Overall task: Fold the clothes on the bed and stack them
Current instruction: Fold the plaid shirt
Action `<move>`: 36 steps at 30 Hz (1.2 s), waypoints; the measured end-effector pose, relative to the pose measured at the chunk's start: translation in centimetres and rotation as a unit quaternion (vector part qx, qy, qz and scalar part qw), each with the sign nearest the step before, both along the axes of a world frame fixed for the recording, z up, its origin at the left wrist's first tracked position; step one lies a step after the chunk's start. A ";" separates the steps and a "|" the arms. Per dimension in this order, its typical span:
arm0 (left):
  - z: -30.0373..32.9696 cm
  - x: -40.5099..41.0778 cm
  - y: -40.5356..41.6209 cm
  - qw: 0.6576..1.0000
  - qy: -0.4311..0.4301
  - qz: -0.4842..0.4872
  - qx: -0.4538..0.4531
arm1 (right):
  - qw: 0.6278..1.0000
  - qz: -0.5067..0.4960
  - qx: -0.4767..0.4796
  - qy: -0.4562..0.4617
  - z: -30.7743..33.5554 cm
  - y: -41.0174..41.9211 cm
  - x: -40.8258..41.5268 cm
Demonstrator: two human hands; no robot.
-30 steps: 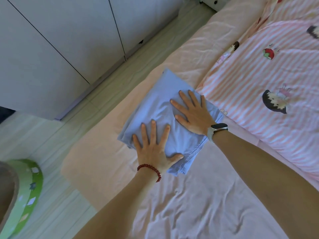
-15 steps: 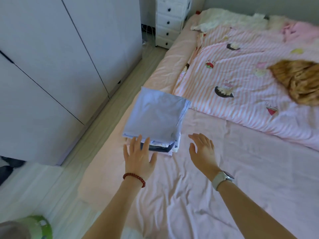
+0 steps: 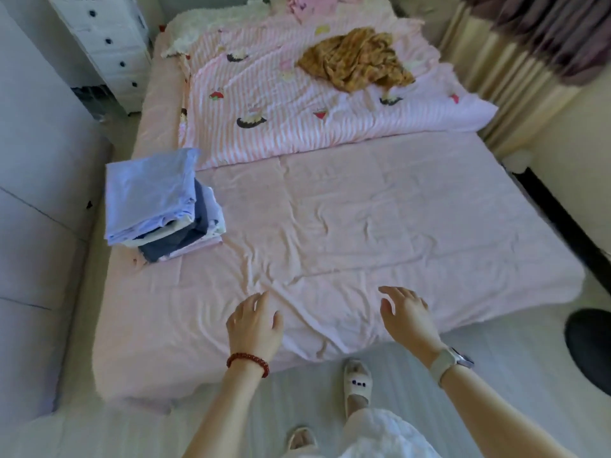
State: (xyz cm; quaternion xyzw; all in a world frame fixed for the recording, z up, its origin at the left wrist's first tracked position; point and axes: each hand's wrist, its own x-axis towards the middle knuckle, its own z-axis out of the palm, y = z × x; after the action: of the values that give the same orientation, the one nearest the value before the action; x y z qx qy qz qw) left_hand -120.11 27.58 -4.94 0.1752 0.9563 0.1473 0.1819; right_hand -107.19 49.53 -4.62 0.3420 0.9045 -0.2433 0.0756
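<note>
Folded stack (image 3: 158, 206) (blue on top) lies lengthwise along bed (image 3: 363, 226).

A single head-worn view is given, taken from standing height at the foot of the bed (image 3: 363, 226), angled forward and steeply down along its length.

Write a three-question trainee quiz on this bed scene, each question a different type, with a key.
1. True or false: the left hand holds a garment.
2. Which garment tops the stack? A) light blue B) mustard C) striped pink
3. Fill in: the unfolded mustard garment lies on the striped ____.

Key:
1. False; both it and the right hand are empty over the sheet.
2. A, the blue garment.
3. Quilt.
</note>
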 end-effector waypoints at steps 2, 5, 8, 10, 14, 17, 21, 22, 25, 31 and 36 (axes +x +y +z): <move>0.3 2.0 3.6 0.998 0.010 -0.059 -0.011 | 0.999 -0.051 0.004 -0.003 -0.1 2.5 4.3; 0.5 4.9 10.5 0.992 0.023 -0.122 -0.007 | 0.992 -0.127 0.000 -0.006 -0.4 6.9 10.3; 0.4 8.4 18.8 0.984 0.028 -0.179 -0.003 | 0.986 -0.163 0.003 -0.019 -0.7 12.7 15.6; 0.1 11.3 25.1 0.977 0.024 -0.212 0.000 | 0.984 -0.174 0.008 -0.026 -0.6 17.4 19.3; 0.4 17.6 37.8 0.965 0.023 -0.263 0.005 | 0.983 -0.175 0.040 -0.039 0.3 27.8 26.7; 1.3 21.2 46.5 0.955 0.039 -0.295 0.020 | 0.977 -0.200 0.051 -0.042 1.1 35.1 30.8; 1.5 23.2 55.9 0.945 0.054 -0.321 0.037 | 0.973 -0.218 0.051 -0.050 0.7 43.7 33.0; 1.4 23.1 57.8 0.945 0.057 -0.320 0.037 | 0.975 -0.211 0.047 -0.051 0.5 45.7 33.0; 0.9 22.1 62.8 0.952 0.069 -0.295 0.046 | 0.983 -0.174 0.028 -0.045 0.3 52.0 31.2; 0.0 18.0 72.6 0.975 0.070 -0.210 0.022 | 0.996 -0.056 0.060 -0.026 1.5 65.9 23.4; 1.7 15.0 78.7 0.989 0.087 -0.116 0.032 | 0.997 0.028 0.072 -0.018 3.4 74.7 16.7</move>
State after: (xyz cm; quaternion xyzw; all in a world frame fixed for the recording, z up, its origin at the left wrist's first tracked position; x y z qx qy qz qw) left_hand -105.16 106.31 -3.19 0.3026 0.9365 0.1404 0.1082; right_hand -90.46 124.22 -1.21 0.3253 0.9274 -0.1696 0.0736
